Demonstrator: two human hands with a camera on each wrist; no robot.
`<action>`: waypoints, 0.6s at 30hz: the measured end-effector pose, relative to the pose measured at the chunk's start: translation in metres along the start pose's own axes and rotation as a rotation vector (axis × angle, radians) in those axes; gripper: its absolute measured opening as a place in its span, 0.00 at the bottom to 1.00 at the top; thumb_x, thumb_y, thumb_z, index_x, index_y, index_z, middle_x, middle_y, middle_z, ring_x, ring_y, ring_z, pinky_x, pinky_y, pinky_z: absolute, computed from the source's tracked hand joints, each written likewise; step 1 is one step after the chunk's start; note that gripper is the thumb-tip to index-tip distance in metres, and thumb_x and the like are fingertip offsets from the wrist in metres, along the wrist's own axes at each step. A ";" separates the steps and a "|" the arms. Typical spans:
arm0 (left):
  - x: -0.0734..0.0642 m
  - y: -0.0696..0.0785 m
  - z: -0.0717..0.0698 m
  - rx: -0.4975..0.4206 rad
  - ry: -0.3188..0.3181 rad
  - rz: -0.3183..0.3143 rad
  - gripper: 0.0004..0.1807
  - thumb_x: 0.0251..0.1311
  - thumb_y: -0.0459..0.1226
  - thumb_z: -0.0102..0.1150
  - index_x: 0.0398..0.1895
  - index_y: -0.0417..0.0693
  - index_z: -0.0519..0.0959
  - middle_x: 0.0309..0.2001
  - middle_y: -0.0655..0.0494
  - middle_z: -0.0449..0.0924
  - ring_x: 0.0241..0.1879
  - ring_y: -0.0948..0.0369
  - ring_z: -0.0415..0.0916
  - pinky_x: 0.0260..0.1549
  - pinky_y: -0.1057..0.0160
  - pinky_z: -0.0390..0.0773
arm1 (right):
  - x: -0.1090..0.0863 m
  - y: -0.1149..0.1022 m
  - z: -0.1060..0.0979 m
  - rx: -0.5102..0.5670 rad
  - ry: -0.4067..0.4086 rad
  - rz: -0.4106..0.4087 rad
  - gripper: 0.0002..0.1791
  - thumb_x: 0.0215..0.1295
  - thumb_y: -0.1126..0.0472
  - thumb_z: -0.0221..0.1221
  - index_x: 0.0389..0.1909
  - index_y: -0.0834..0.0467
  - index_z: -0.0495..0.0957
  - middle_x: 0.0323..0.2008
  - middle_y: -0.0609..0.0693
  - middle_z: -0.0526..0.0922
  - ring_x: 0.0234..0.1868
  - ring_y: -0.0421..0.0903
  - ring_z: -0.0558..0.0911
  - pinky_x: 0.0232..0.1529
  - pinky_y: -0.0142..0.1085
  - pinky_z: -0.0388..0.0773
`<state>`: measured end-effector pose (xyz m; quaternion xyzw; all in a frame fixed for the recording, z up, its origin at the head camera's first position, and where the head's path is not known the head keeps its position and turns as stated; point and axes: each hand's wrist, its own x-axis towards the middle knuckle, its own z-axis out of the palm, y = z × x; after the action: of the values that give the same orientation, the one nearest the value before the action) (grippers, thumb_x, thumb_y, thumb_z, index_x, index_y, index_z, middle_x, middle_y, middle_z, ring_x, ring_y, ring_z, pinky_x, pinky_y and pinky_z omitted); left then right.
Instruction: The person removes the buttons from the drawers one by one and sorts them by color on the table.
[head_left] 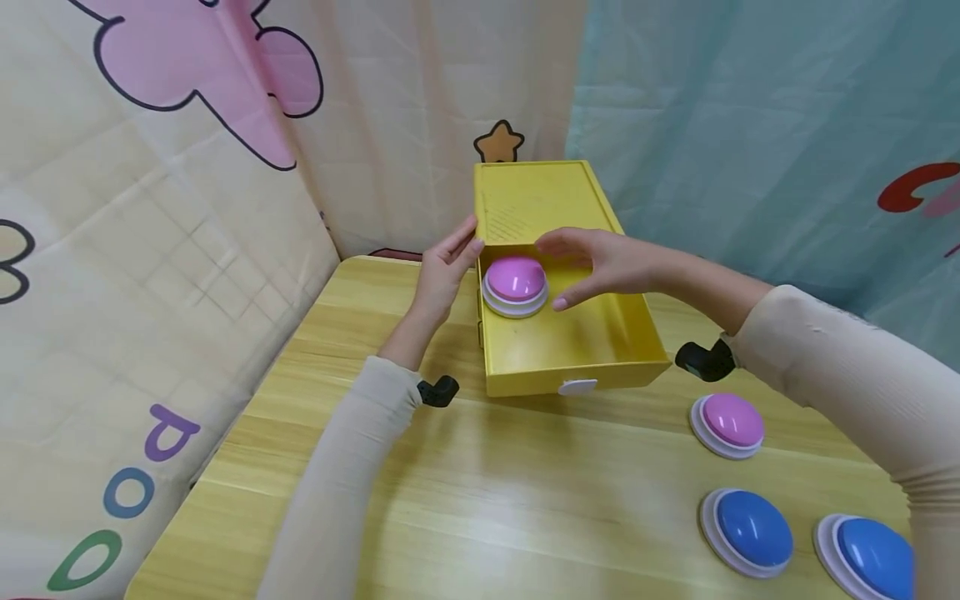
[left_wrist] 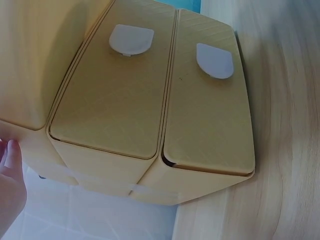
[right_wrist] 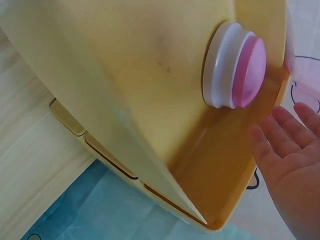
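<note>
A yellow drawer cabinet (head_left: 536, 196) stands at the table's far side, its top drawer (head_left: 577, 343) pulled out. Inside the drawer, by the left wall, sits a pink dome push button (head_left: 516, 282) on a white base. My left hand (head_left: 441, 279) touches the cabinet's left side with extended fingers. Over the drawer hovers my right hand (head_left: 613, 260), thumb and fingers spread apart, just right of the button and holding nothing. The right wrist view shows this hand (right_wrist: 295, 155) apart from the pink button (right_wrist: 247, 72).
To the right on the wooden table (head_left: 525, 492) lie another pink button (head_left: 731, 423) and two blue buttons, one nearer (head_left: 753, 527) and one at the right (head_left: 873, 554). Two lower drawers (left_wrist: 110, 95) with white tabs are closed. Printed curtains (head_left: 450, 100) stand behind and left.
</note>
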<state>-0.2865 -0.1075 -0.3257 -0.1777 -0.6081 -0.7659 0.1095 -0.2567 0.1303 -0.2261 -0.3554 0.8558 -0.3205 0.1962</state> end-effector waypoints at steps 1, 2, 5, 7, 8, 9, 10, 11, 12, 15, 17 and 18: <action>0.000 0.000 0.000 0.001 -0.001 0.003 0.23 0.60 0.31 0.52 0.59 0.37 0.66 0.62 0.50 0.63 0.60 0.64 0.61 0.56 0.69 0.63 | 0.002 0.001 0.001 -0.009 -0.007 0.004 0.44 0.49 0.54 0.67 0.64 0.63 0.55 0.63 0.57 0.60 0.63 0.52 0.58 0.64 0.46 0.53; 0.000 0.000 0.000 -0.002 -0.001 0.004 0.23 0.60 0.31 0.52 0.59 0.36 0.66 0.62 0.50 0.63 0.60 0.63 0.60 0.56 0.69 0.63 | 0.004 0.001 0.001 -0.015 -0.012 0.006 0.45 0.49 0.53 0.67 0.64 0.64 0.55 0.63 0.57 0.60 0.63 0.51 0.58 0.64 0.46 0.53; 0.000 0.000 0.001 0.002 -0.005 0.012 0.23 0.60 0.31 0.53 0.59 0.36 0.66 0.62 0.50 0.63 0.60 0.63 0.61 0.56 0.69 0.63 | 0.007 0.003 0.002 -0.039 -0.025 0.008 0.45 0.49 0.53 0.67 0.64 0.64 0.55 0.63 0.58 0.60 0.64 0.51 0.58 0.64 0.45 0.52; 0.000 -0.001 0.002 0.005 -0.007 0.014 0.23 0.60 0.31 0.53 0.59 0.36 0.66 0.62 0.50 0.63 0.60 0.63 0.61 0.56 0.69 0.63 | 0.008 0.002 0.002 -0.056 -0.035 0.007 0.46 0.49 0.53 0.67 0.64 0.65 0.54 0.64 0.58 0.59 0.64 0.52 0.58 0.64 0.45 0.52; 0.000 -0.001 0.002 0.007 -0.005 0.016 0.23 0.60 0.31 0.53 0.59 0.36 0.66 0.62 0.50 0.63 0.60 0.64 0.61 0.56 0.69 0.63 | 0.008 0.002 0.002 -0.066 -0.041 0.009 0.46 0.49 0.53 0.67 0.64 0.65 0.54 0.64 0.58 0.59 0.64 0.52 0.58 0.64 0.44 0.52; 0.000 -0.001 0.001 0.012 -0.003 0.017 0.23 0.60 0.31 0.53 0.59 0.36 0.67 0.62 0.50 0.63 0.60 0.64 0.61 0.56 0.69 0.63 | 0.010 0.001 0.002 -0.075 -0.046 0.009 0.47 0.49 0.53 0.67 0.64 0.66 0.53 0.64 0.59 0.58 0.64 0.52 0.58 0.64 0.44 0.52; 0.000 -0.002 0.001 0.013 -0.001 0.016 0.23 0.60 0.31 0.53 0.59 0.36 0.67 0.62 0.51 0.63 0.60 0.64 0.61 0.56 0.69 0.63 | 0.011 0.000 0.001 -0.091 -0.051 0.011 0.47 0.49 0.53 0.67 0.64 0.66 0.53 0.64 0.59 0.58 0.64 0.52 0.58 0.64 0.44 0.52; 0.000 -0.002 0.001 0.012 0.002 0.013 0.23 0.60 0.31 0.53 0.59 0.36 0.67 0.62 0.51 0.63 0.60 0.64 0.61 0.56 0.69 0.63 | 0.013 -0.001 0.001 -0.102 -0.059 0.014 0.47 0.49 0.53 0.67 0.64 0.66 0.53 0.64 0.59 0.58 0.64 0.52 0.58 0.64 0.44 0.53; 0.000 -0.002 0.001 0.011 0.004 0.011 0.23 0.60 0.32 0.54 0.59 0.37 0.67 0.62 0.52 0.64 0.60 0.64 0.61 0.56 0.70 0.63 | 0.014 -0.002 0.000 -0.114 -0.067 0.020 0.47 0.49 0.53 0.67 0.65 0.66 0.53 0.64 0.59 0.58 0.64 0.52 0.58 0.64 0.44 0.53; 0.000 -0.003 0.000 0.006 0.007 0.003 0.23 0.59 0.32 0.54 0.59 0.37 0.67 0.62 0.52 0.64 0.60 0.65 0.61 0.56 0.70 0.63 | 0.020 -0.005 -0.001 -0.144 -0.085 0.036 0.47 0.49 0.52 0.67 0.65 0.66 0.53 0.64 0.59 0.59 0.64 0.52 0.58 0.64 0.43 0.53; -0.001 -0.002 0.000 0.000 0.009 -0.001 0.23 0.59 0.32 0.54 0.59 0.37 0.67 0.62 0.52 0.64 0.60 0.65 0.60 0.56 0.70 0.63 | 0.024 -0.005 -0.001 -0.153 -0.094 0.042 0.47 0.49 0.51 0.67 0.64 0.66 0.54 0.64 0.59 0.59 0.64 0.51 0.58 0.64 0.43 0.53; 0.000 -0.003 0.001 -0.003 0.009 -0.001 0.23 0.59 0.32 0.54 0.59 0.37 0.67 0.62 0.52 0.64 0.60 0.65 0.60 0.56 0.70 0.63 | 0.025 -0.006 0.000 -0.166 -0.096 0.044 0.47 0.49 0.50 0.67 0.64 0.65 0.55 0.63 0.59 0.60 0.64 0.51 0.59 0.64 0.43 0.53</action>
<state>-0.2871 -0.1063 -0.3281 -0.1739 -0.6066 -0.7676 0.1118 -0.2710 0.1088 -0.2249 -0.3664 0.8767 -0.2268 0.2137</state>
